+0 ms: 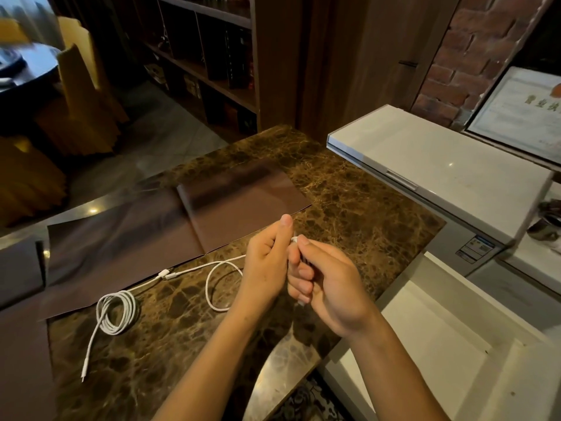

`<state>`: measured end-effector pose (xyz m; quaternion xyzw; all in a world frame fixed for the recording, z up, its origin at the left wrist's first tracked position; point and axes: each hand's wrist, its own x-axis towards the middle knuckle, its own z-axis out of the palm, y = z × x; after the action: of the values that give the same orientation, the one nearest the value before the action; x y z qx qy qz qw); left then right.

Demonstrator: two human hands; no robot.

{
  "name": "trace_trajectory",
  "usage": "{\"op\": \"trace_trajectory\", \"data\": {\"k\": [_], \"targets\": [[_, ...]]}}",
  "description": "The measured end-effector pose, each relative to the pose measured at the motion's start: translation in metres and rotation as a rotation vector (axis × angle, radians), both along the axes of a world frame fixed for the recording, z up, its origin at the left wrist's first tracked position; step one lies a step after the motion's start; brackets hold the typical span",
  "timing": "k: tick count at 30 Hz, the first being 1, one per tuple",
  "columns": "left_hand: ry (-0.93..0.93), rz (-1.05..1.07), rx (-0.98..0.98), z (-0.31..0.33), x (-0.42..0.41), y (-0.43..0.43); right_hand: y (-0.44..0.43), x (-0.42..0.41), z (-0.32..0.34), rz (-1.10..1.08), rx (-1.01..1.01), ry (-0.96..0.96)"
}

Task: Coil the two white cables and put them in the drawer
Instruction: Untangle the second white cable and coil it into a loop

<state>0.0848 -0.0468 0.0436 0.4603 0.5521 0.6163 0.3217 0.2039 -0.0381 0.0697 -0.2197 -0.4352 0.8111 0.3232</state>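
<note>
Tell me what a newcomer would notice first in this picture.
Two hands meet at the centre: the left hand and right hand pinch the end of a loose white cable, which loops on the brown marble counter just left of them. Further left lies a coiled white cable, its tail running toward the near edge. On the right sits a big white lidded unit.

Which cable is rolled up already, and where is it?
Find the marble counter, then look to its left part, next to the dark mat. A white coil lies there, untouched, one end trailing toward the near edge. The other cable is only a loose loop leading up to the left hand and right hand.
</note>
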Motion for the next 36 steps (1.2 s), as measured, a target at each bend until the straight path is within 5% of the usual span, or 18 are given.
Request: {"op": "trace_trajectory", "data": {"k": [8, 24, 36], "targets": [[-0.022, -0.069, -0.001, -0.010, 0.010, -0.012, 0.021, -0.001, 0.026, -0.027, -0.084, 0.158], [0.147, -0.233, -0.259, 0.002, 0.018, -0.030, 0.053, -0.009, 0.026, -0.079, -0.148, 0.161], [0.617, -0.264, -0.266, 0.036, 0.012, -0.039, 0.055, 0.003, 0.007, -0.164, 0.292, -0.202]]}}
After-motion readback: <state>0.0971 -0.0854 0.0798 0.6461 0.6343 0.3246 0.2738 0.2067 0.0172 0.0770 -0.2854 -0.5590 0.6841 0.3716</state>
